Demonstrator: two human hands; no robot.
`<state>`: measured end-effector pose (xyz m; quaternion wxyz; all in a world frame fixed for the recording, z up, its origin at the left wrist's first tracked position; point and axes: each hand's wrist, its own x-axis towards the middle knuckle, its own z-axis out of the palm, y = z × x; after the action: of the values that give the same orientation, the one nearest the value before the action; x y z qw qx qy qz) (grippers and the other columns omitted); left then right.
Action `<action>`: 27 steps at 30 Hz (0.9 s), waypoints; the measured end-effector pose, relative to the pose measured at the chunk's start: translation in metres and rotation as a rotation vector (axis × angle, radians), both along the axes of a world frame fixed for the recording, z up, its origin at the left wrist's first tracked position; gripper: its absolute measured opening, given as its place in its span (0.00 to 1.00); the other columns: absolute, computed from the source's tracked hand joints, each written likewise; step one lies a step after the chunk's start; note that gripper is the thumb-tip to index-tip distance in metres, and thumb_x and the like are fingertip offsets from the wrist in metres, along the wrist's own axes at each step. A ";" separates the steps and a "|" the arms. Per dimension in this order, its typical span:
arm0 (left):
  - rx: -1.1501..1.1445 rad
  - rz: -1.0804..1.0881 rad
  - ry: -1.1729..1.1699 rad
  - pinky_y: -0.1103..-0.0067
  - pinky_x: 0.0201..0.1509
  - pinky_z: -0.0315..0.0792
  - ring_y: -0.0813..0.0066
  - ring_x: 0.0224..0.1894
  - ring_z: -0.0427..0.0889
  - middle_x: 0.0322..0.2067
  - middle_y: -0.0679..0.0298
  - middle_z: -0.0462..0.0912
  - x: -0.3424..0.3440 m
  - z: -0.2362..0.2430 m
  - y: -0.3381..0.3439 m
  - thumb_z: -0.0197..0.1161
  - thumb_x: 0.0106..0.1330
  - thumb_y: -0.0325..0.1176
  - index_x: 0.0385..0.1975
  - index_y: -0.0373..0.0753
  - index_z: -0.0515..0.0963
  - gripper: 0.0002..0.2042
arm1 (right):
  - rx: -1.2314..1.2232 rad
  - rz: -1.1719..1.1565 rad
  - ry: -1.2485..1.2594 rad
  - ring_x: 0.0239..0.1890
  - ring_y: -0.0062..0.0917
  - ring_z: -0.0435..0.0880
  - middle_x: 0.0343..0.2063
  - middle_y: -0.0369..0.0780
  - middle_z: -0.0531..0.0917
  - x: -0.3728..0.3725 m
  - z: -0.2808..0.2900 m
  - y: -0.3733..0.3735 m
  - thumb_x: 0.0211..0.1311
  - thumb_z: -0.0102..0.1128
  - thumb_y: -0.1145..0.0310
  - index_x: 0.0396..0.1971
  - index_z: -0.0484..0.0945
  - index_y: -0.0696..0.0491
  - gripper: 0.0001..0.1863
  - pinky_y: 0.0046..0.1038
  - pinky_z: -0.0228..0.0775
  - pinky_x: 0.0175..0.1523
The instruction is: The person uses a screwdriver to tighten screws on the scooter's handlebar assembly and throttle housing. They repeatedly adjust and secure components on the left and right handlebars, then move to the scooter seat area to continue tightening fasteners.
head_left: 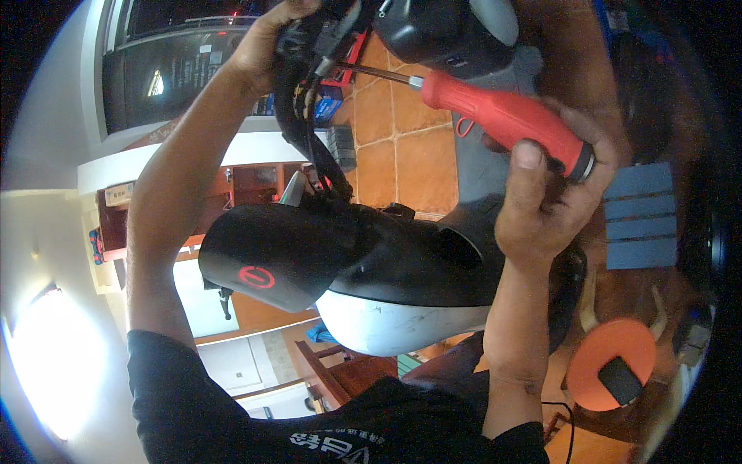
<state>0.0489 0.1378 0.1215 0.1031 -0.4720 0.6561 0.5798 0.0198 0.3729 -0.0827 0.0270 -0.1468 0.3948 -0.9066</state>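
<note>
In my right hand [541, 185] is a screwdriver with a thick red handle [502, 116], the fingers wrapped round its black-capped end. Its metal shaft points left, and the tip reaches the black handlebar [297, 54] with its cables. At the upper edge, my left hand [263, 50] is closed round that black part; most of its fingers are hidden. Several black cables [321, 155] run down from there to a black and white scooter body [363, 263] with a round red mark. A red loop hangs just below the screwdriver handle.
Beyond the handlebar is a glossy black housing [440, 35]. Orange floor tiles [398, 143] show behind the cables. To the right are a blue-grey slatted panel [640, 216] and a round orange stool [607, 367] with a dark flat object on it. A bright lamp [58, 359] glares at left.
</note>
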 end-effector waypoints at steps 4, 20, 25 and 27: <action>-0.233 -0.127 0.023 0.72 0.43 0.77 0.66 0.36 0.85 0.36 0.52 0.83 0.007 -0.004 -0.003 0.61 0.56 0.53 0.47 0.34 0.75 0.28 | 0.032 0.128 0.154 0.45 0.31 0.78 0.43 0.47 0.77 -0.015 -0.010 0.013 0.57 0.64 0.68 0.48 0.66 0.59 0.22 0.31 0.69 0.53; -0.069 0.044 0.066 0.78 0.36 0.76 0.73 0.28 0.82 0.30 0.61 0.84 0.009 -0.028 -0.007 0.63 0.57 0.46 0.39 0.34 0.78 0.20 | 0.362 0.474 -0.360 0.32 0.25 0.76 0.38 0.43 0.75 -0.012 0.012 0.037 0.66 0.51 0.56 0.50 0.64 0.55 0.22 0.25 0.71 0.36; -0.099 -0.009 0.106 0.79 0.30 0.74 0.74 0.24 0.80 0.27 0.61 0.83 0.006 -0.025 -0.004 0.62 0.58 0.48 0.37 0.35 0.79 0.19 | 0.340 0.392 -0.250 0.30 0.23 0.75 0.38 0.41 0.75 -0.013 0.018 0.033 0.68 0.48 0.52 0.51 0.65 0.53 0.21 0.21 0.70 0.35; -0.044 0.050 0.128 0.77 0.28 0.75 0.74 0.23 0.80 0.27 0.62 0.83 0.010 -0.027 -0.005 0.66 0.55 0.44 0.36 0.35 0.79 0.18 | 0.477 0.465 -0.429 0.32 0.22 0.74 0.40 0.41 0.75 -0.017 0.029 0.035 0.67 0.49 0.53 0.51 0.66 0.53 0.22 0.21 0.70 0.38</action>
<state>0.0591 0.1326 0.0941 0.0362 -0.4524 0.6618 0.5967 0.0033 0.4081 -0.0539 0.3467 -0.0290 0.5362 -0.7691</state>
